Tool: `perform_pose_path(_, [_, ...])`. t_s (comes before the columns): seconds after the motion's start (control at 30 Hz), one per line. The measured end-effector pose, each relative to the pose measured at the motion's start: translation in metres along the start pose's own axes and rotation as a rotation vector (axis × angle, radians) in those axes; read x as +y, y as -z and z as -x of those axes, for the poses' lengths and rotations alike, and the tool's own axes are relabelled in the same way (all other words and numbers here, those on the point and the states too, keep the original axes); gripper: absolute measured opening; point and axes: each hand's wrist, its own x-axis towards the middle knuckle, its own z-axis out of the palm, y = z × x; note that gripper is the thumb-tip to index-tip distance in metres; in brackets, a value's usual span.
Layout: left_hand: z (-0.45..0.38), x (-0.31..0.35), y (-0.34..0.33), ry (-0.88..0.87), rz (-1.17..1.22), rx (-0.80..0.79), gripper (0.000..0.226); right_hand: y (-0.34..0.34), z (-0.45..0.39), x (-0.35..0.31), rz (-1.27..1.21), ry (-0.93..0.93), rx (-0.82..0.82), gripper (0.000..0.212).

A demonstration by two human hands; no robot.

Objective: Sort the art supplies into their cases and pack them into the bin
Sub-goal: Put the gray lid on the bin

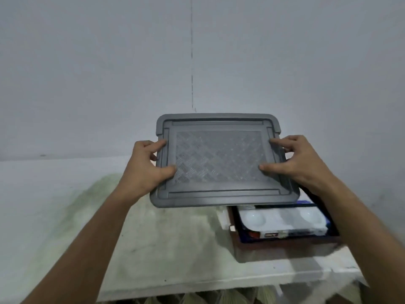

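lid (219, 159): grey, rectangular, with a cross-hatched centre panel and raised rim; held in the air, tilted so its top faces the camera, its lower right part above the bin's far side.
left hand (146, 170): grips the lid's left edge, thumb and forefinger pressed flat on the top face, the other fingers curled behind the edge.
right hand (295, 163): grips the lid's right edge the same way, thumb and fingertips on the top face, the rest wrapped round the rim.
bin (285, 244): dark, reddish-brown walls, open, sitting on the table's right side, partly hidden by the lid and the right forearm.
palette (282, 218): white, with round wells, lying flat on top inside the bin.
box (271, 234): a flat pack with a blue edge and a small label under the palette, possibly a paint set; too blurred to read.
table (153, 238): white top with greenish stains, its front edge near the camera.
wall (109, 73): plain pale grey behind the table, with a thin vertical seam.
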Motion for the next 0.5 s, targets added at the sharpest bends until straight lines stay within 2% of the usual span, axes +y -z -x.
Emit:
perform_pose_path(0.23, [0.046,0.052,-0.134,0.101,-0.049,-0.149,0.075,0.097,0.037,0.103,0.081,-0.133,-0.102,0.079])
perform_pose_path(0.4, [0.062,0.059,-0.158,0.159,-0.094,-0.194,0.099,0.104,0.044,0.137,0.069,-0.148,-0.179,0.075])
perform_pose_path(0.5, [0.067,0.062,-0.158,0.207,-0.146,-0.19,0.106,0.097,0.045,0.147,0.067,-0.15,-0.208,0.075])
